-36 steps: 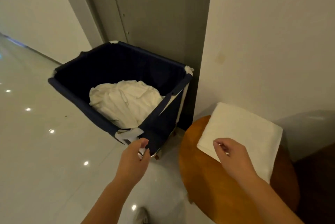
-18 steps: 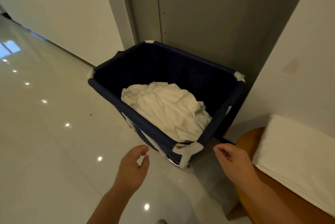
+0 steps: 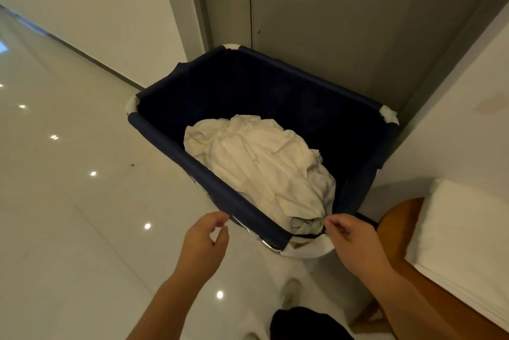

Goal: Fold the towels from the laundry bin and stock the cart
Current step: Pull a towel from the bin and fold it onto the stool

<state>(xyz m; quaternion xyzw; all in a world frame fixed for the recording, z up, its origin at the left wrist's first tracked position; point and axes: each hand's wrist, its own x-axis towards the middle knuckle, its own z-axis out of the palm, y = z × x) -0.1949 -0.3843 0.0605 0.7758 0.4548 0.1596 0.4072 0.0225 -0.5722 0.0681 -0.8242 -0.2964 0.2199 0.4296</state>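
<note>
Glossy floor holds a laundry bin of crumpled towels. Left hand hovers slack beside its near rim; right hand touches the corner, grip unclear.

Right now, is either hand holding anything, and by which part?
Left hand holds nothing. Right hand is at the laundry bin's near corner; whether it grips cannot be told.

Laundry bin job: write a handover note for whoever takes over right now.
Left hand: loosely curled, holding nothing, just outside the laundry bin rim.
Right hand: fingertips at the bin's near corner; grip unclear.
Crumpled towels lie in the bin.
Done: one folded towel lies on the wooden table.
Left: fold the rest, stock the cart, which is out of view.
</note>
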